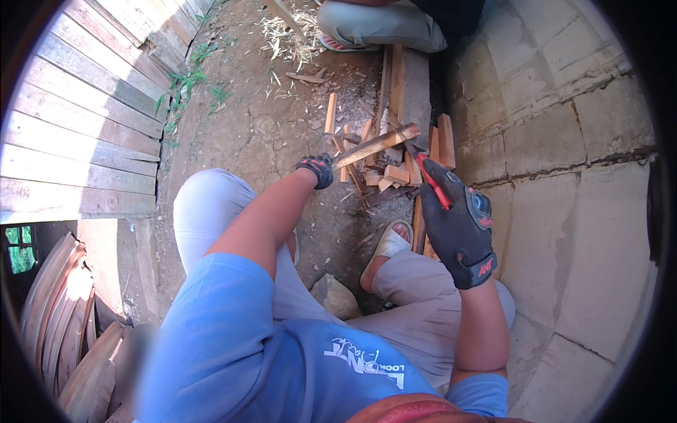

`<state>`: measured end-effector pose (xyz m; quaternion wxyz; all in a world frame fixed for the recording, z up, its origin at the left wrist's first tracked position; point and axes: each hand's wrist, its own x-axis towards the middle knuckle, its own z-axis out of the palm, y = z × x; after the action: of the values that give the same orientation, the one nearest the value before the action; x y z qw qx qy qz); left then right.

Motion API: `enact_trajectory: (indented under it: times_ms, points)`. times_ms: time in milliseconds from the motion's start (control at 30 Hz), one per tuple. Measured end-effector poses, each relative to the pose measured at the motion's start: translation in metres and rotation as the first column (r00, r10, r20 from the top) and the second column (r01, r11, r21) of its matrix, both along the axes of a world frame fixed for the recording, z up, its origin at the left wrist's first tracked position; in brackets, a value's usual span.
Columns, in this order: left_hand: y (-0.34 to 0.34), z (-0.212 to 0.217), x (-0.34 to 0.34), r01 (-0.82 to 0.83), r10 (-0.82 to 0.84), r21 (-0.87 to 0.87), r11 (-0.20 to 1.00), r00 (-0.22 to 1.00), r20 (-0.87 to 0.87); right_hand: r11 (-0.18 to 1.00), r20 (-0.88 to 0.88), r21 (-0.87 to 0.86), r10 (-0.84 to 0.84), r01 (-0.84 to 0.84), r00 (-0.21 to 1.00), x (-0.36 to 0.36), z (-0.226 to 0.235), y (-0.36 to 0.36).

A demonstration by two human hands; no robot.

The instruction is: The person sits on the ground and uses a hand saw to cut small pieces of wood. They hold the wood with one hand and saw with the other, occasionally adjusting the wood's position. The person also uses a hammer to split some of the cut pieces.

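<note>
Two gloved hands worked over one long wood stick: the right hand, nearest, was closed around one red-handled tool whose tip met the stick's near side, and the left hand was closed on the stick's lower left end. The stick lay tilted, its long axis rising from that end up and right. Just beyond and under it lay a small pile of about ten cut wood pieces; farther beyond, one other person crouched.
</note>
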<state>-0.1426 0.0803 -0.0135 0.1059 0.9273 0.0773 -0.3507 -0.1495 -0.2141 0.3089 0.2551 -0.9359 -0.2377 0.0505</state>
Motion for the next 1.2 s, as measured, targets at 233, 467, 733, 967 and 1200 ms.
enact_trajectory:
  times_ms: [233, 467, 733, 967, 1200]
  points:
    - [0.003, -0.014, 0.000, 0.012, -0.011, -0.022, 1.000, 0.997, 0.071, 1.000, 0.056, 0.001, 0.019, -0.019, 0.998, 0.024, -0.037, 0.003]
    - [0.000, -0.006, 0.001, 0.009, -0.009, -0.011, 1.000, 1.000, 0.008, 0.999, 0.007, -0.042, -0.025, 0.025, 1.000, 0.039, -0.054, 0.009]
    - [0.003, -0.006, 0.004, 0.029, -0.029, -0.014, 0.999, 1.000, 0.007, 0.998, -0.015, -0.057, -0.003, 0.002, 1.000, 0.033, -0.029, 0.002]
    - [0.003, -0.004, -0.003, -0.001, 0.001, -0.011, 1.000, 0.999, 0.036, 1.000, -0.037, 0.005, -0.028, 0.028, 0.999, 0.004, 0.010, -0.003]
    - [-0.001, 0.004, -0.001, -0.018, 0.018, -0.017, 1.000, 0.999, 0.046, 1.000, 0.026, -0.013, -0.010, 0.010, 1.000, 0.004, 0.003, 0.000]
